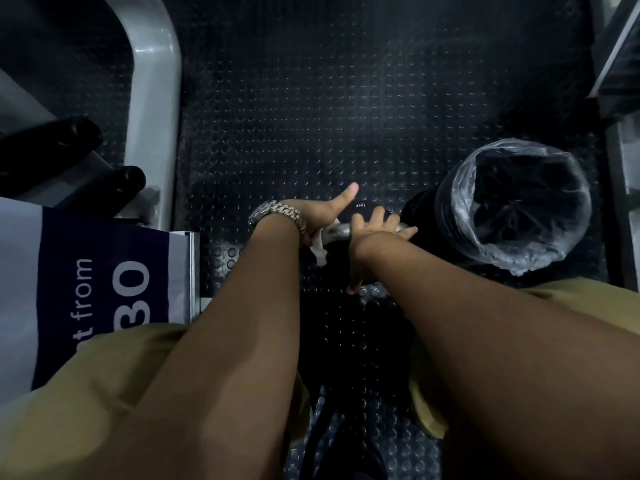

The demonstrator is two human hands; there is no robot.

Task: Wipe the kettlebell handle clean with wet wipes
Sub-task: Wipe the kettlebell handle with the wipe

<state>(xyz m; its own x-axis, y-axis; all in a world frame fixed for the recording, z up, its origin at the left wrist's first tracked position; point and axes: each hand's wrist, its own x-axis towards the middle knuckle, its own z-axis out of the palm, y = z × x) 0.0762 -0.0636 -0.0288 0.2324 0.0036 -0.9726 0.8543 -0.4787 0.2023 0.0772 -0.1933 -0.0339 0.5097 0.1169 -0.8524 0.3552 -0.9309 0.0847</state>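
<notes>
- Between our hands, the grey metal kettlebell handle (337, 232) runs left to right.
- Our left hand (317, 216), thumb raised, grips a crumpled white wet wipe (320, 245) round its left end.
- Our right hand (375, 232) rests spread-fingered over its right end.

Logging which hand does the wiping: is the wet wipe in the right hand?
No, the left hand holds the wet wipe against the kettlebell handle, while the right hand rests on it with fingers spread.
</notes>
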